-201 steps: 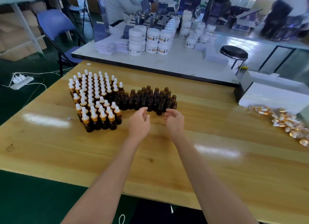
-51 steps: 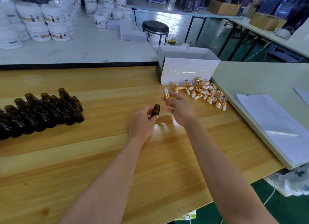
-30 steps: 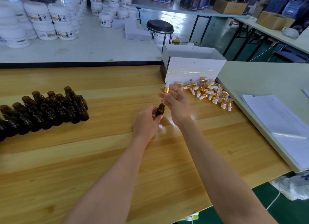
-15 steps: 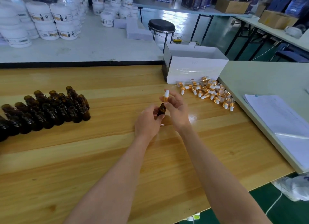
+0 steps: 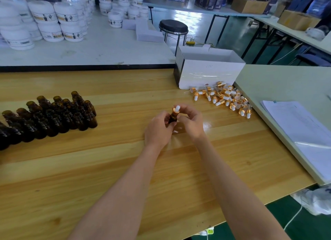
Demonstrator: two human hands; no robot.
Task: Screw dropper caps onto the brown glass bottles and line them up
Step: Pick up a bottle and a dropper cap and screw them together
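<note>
**Cap (image 5: 176,109) now on the bottle (image 5: 172,119)**

Half a second ago the right hand (image 5: 192,122) held the cap above the bottle and clear of it. Now the cap sits on the neck, white bulb up, and both hands have closed in around it.

All this happens above the middle of the wooden table (image 5: 107,168). A white box (image 5: 209,73) stands at its far edge. To the left, a crowd of open bottles (image 5: 53,114) waits uncapped, and a loose pile of spare caps (image 5: 223,98) lies just in front of the box.

The left hand (image 5: 158,127) has its fingers curled round the bottle's body and holds it upright. Whether the base touches the wood is hidden. The right hand's fingers are bent in, pinching the cap at its gold collar.

The cap looks seated but probably not yet tight, so twisting it down is the step in hand. After that this bottle can go to the row. With so many necks bare, plenty of work remains.
</note>
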